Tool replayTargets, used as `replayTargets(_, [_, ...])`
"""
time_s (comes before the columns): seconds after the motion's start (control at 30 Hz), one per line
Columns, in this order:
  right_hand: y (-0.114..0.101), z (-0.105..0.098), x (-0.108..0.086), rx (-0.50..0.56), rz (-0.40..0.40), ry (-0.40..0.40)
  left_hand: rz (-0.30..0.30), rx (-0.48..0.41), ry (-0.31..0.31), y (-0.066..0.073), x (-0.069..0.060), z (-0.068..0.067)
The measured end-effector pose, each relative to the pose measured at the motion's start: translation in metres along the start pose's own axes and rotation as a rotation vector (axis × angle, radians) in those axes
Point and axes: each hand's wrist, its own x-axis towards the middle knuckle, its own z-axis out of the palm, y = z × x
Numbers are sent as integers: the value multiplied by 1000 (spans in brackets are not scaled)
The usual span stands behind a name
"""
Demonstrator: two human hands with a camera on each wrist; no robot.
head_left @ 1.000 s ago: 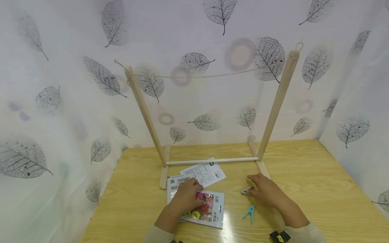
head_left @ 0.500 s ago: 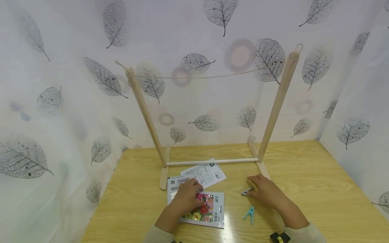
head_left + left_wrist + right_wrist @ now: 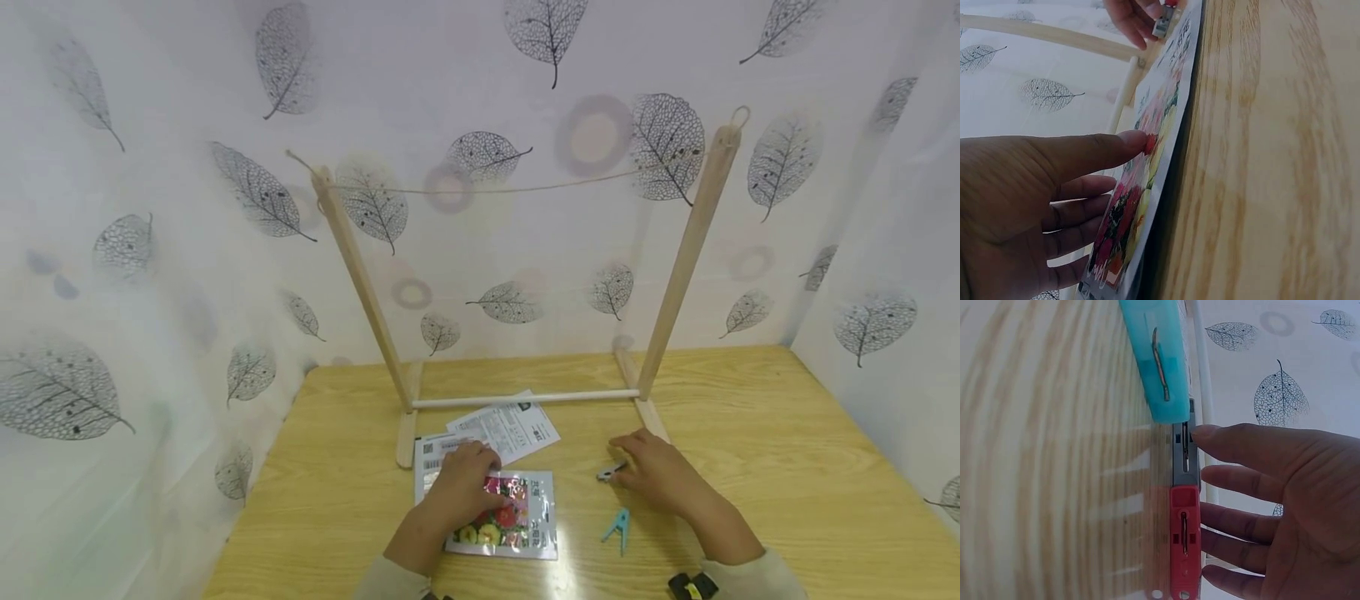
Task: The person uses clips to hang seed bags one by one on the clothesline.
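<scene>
Head view: your left hand (image 3: 463, 486) lay over the flower packet (image 3: 517, 531), fingers relaxed and slightly bent, gripping nothing that could be made out. Packet was flat beneath that palm, picture side up, sticking out to the right of your thumb. Second packet (image 3: 429, 457) showed at the left of the same hand, partly under it; a white packet (image 3: 522, 429) lay just beyond your fingertips. Your right hand (image 3: 660, 475) was loosely spread, well apart from the left, closed around nothing. Grey clip (image 3: 609, 472) sat at its thumb tip; could not tell whether the thumb pressed on it. Right wrist view: red clip (image 3: 1184, 550) ran end to end with the grey one, alongside your fingertips. Teal clip (image 3: 618, 527) was on the near side of your right hand. Beyond both hands stood a wooden frame (image 3: 687, 258), string (image 3: 495, 191) tied across its posts.
</scene>
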Motion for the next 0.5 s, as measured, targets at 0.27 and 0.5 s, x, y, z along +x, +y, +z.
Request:
replayTargets(0.27, [0,2,1,-48,-9,20,4,-5,0,-2,0,1])
replayTargets(0.5, [-1,2,2,-73,-4,20,4,-10,-12,-3,1,2])
